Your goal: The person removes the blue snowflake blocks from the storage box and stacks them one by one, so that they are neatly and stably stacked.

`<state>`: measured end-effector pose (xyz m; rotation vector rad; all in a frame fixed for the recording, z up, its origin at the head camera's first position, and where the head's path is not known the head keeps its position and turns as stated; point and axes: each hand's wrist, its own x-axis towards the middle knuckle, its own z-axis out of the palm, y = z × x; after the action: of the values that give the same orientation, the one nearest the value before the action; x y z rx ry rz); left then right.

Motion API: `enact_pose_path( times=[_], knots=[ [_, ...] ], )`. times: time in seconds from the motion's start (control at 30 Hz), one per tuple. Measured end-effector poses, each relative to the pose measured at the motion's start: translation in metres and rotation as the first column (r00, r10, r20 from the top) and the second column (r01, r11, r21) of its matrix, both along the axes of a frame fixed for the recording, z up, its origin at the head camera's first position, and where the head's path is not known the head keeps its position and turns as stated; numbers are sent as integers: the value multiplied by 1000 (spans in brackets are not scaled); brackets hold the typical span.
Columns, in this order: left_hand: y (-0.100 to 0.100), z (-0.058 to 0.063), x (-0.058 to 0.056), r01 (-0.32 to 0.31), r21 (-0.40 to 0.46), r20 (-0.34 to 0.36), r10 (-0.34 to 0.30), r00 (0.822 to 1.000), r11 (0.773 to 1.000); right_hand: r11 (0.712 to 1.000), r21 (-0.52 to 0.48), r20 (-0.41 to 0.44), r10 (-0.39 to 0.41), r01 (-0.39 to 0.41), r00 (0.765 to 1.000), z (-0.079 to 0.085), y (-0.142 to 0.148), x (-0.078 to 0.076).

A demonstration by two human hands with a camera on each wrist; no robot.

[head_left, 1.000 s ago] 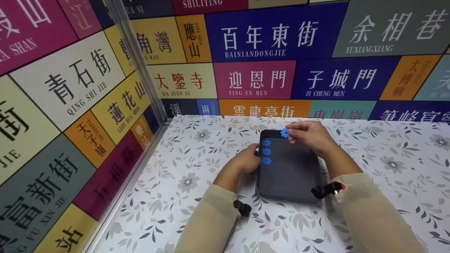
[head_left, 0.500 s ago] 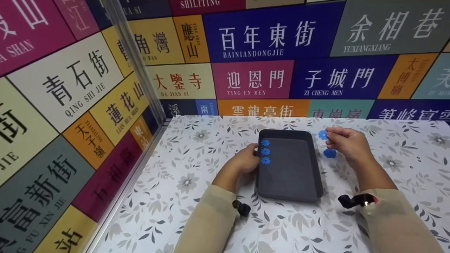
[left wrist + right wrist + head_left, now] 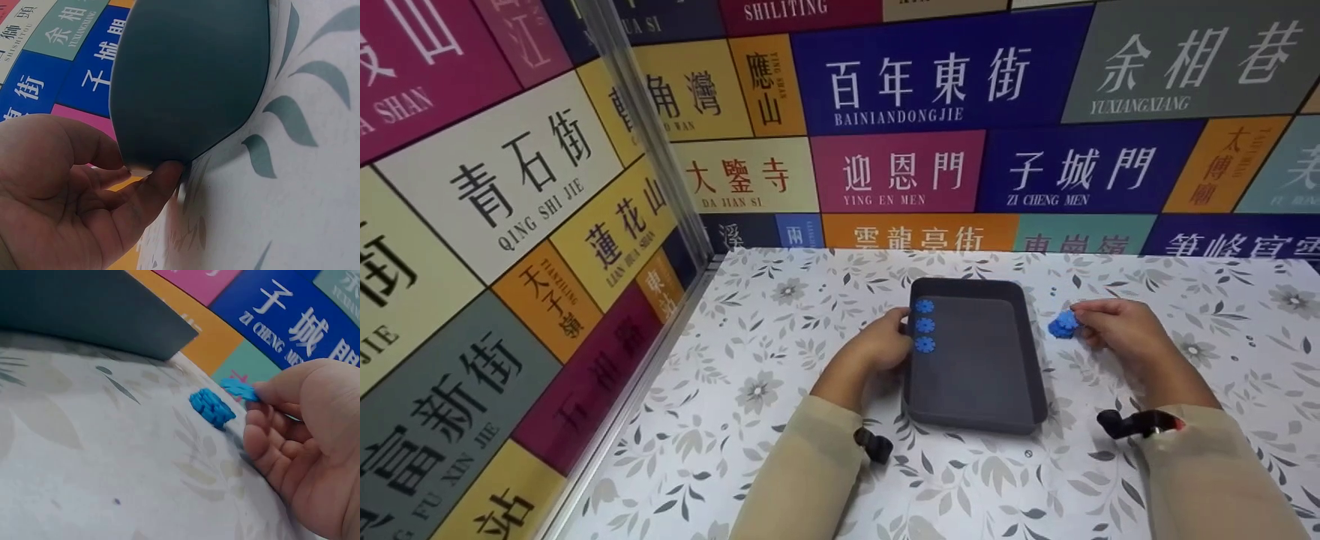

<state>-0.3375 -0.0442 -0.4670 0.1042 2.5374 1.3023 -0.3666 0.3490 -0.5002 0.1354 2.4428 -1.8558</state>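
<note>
We count three blue discs (image 3: 924,325) in the tray (image 3: 975,375); left hand (image 3: 883,342) grips its side, right hand (image 3: 1123,328) pinches another disc (image 3: 238,389) near the stack (image 3: 211,408) left outside.

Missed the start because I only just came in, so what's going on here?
A person is working at a flower-patterned table. Their left hand holds the left side of a dark tray, in which three blue notched discs lie in a row along that side. To the tray's right, their right hand pinches another blue disc close to a small blue pile.
</note>
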Motion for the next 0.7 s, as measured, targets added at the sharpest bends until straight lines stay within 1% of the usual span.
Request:
enact_pose_path(
  times=[0.07, 0.17, 0.33, 0.57, 0.63, 0.7],
  knots=[
    [-1, -1, 0, -3, 3, 4, 3, 1000, 1000, 1000, -20, 12, 4, -4, 1000, -2, 0, 1],
    [-1, -1, -1, -3, -3, 3, 3, 1000, 1000, 1000, -5, 19, -1, 1, 1000, -4, 0, -1],
    [-2, -1, -1, 1, -9, -4, -1, 1000, 1000, 997, 73, 10, -2, 1, 1000, -5, 0, -3],
    [-1, -1, 0, -1, -13, -8, 0, 1000, 1000, 983, 183, -5, 5, -3, 1000, -7, -1, -3],
    [0, -1, 0, 0, -15, -9, -1, 1000, 1000, 979, 206, -4, 5, -4, 1000, -7, -1, -2],
    [0, 0, 0, -1, -9, -9, 1, 1000, 1000, 978, 207, -1, 13, -12, 1000, -6, -1, -2]
  ],
)
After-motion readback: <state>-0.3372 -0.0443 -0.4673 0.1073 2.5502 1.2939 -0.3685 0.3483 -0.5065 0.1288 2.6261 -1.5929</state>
